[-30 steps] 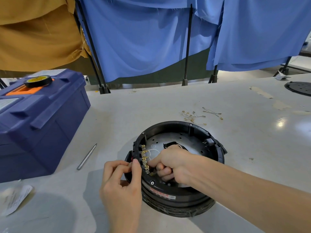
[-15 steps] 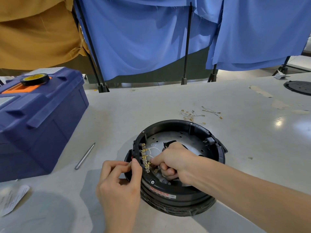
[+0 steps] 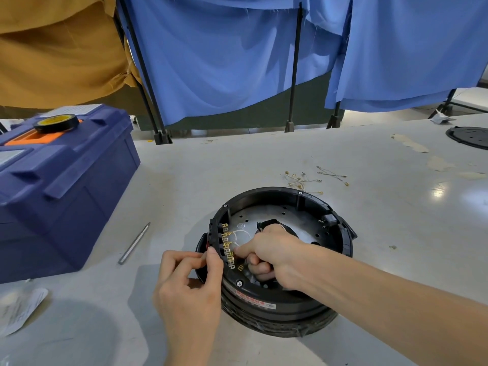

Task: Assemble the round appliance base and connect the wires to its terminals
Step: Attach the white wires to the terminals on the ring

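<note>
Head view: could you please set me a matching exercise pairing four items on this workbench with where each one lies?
Things:
1. black tape roll with yellow core
2. slim silver metal rod
3. loose thin wires with brass ends
4. flat black round plate

Places:
A. on the grey table, just beyond the round black appliance base
B. on the lid of the blue plastic toolbox
C. at the table's far right edge
D. on the table between toolbox and base

Pairs: 1-B, 2-D, 3-A, 4-C.
</note>
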{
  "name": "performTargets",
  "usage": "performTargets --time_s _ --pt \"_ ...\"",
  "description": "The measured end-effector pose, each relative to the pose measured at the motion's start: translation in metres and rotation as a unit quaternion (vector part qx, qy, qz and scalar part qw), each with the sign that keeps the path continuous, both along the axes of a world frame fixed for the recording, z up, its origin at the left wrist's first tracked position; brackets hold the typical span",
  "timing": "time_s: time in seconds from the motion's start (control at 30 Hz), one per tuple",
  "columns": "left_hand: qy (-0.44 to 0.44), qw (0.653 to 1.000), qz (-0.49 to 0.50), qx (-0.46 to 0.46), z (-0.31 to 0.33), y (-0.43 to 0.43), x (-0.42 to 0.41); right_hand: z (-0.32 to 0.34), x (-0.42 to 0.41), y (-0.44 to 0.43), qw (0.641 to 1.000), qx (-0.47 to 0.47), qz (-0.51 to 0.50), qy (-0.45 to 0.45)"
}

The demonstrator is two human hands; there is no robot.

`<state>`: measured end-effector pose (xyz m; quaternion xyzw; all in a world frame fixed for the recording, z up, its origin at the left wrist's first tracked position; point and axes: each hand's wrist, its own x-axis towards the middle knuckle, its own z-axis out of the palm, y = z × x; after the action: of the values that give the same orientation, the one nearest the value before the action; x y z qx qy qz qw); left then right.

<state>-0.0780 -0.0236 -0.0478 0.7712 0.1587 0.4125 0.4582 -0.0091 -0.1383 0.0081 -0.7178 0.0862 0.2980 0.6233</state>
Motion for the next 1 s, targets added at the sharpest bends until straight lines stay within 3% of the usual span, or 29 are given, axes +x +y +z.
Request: performTargets --time_s 0.8,1.0 --pt "0.008 1.0 -0.008 -0.015 0.001 -0.001 -0.001 0.009 0.0 0.006 1.0 -0.016 0.022 -0.001" --pt "0.003 1.0 -0.006 -0.013 0.004 0.0 -0.003 0.019 -0.004 -0.021 0.987 -0.095 0.031 -0.127"
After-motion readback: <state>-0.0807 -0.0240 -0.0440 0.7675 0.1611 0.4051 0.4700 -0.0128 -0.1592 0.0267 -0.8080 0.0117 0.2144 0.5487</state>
